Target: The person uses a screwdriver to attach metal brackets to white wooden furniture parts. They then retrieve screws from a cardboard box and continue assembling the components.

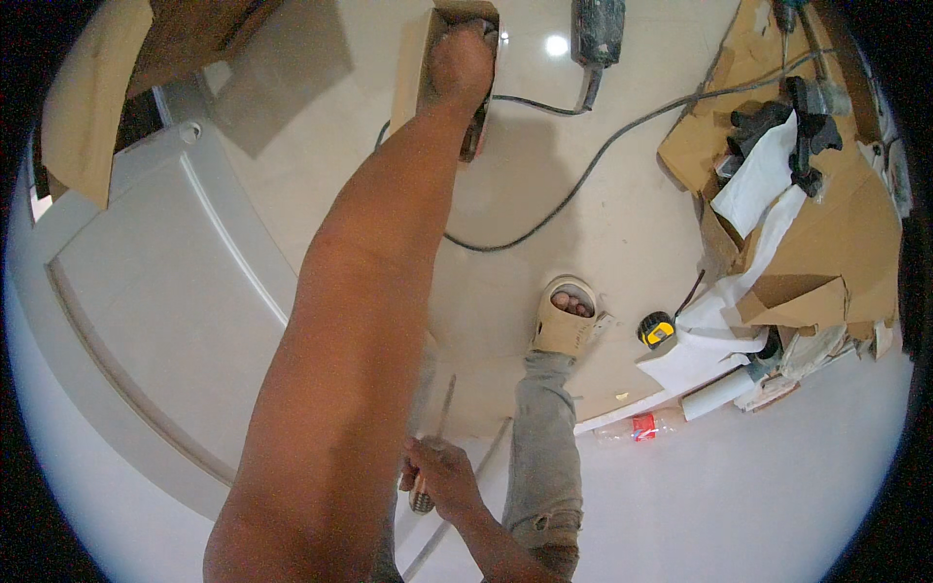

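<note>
My left arm stretches up the middle to a narrow, open cardboard box (pixel 409 83) on the floor. My left hand (pixel 460 60) is inside it with the fingers curled; the box and the hand itself hide what they hold, if anything. Lower down, close to my legs, my right hand (pixel 447 476) is closed round the handle of a screwdriver (pixel 446 408). Its thin shaft points up and away, and the ridged end of the handle shows below the fingers.
A dark corded power tool (pixel 597 31) lies right of the box, its black cable (pixel 573 189) looping across the floor. A pale panel (pixel 175 291) leans at left. Flattened cardboard (pixel 826 233), a tape measure (pixel 657 330) and a plastic bottle (pixel 643 426) lie right of my clog (pixel 564 328).
</note>
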`<state>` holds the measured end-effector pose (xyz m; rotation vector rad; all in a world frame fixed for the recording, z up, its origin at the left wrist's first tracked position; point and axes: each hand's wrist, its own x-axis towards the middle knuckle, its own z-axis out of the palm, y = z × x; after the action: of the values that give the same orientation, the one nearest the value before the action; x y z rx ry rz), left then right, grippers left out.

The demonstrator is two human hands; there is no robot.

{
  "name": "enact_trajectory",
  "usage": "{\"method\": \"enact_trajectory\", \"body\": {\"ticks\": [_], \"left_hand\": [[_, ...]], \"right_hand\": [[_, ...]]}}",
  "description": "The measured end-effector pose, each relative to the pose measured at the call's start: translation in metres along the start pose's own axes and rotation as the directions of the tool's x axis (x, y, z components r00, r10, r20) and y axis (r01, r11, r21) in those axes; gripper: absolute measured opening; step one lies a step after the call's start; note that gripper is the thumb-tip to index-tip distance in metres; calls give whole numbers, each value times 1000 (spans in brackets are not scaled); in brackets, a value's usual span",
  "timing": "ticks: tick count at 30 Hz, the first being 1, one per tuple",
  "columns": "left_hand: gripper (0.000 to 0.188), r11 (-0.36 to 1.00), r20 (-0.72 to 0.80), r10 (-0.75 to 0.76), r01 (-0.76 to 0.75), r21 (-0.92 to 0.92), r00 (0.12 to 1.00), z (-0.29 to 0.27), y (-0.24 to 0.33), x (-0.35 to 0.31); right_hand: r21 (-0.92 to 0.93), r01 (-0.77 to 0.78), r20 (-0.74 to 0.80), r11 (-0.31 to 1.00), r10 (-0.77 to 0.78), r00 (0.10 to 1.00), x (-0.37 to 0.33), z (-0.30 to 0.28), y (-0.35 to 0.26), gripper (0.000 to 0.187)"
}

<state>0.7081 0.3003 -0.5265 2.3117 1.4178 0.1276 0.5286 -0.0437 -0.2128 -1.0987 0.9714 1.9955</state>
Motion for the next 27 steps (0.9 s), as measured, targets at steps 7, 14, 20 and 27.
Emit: {"method": "enact_trajectory", "body": {"ticks": [7,14,20,27], "left_hand": [[20,1000,-63,19,-18,24,998,10,1,6],[25,994,138,-88,95,-45,987,14,-3,10],[29,964,30,-53,59,-261,998,9,-10,-8],[27,943,-77,6,-31,-333,997,-53,-14,-106]], "right_hand": [[62,16,39,998,-19,999,-2,-4,-6,36],[8,23,-37,1000,-23,999,-4,-4,-9,32],[-26,-8,-50,1000,7,999,-4,-8,-15,31],[22,-5,-97,1000,7,995,2,-9,-9,29]]}}
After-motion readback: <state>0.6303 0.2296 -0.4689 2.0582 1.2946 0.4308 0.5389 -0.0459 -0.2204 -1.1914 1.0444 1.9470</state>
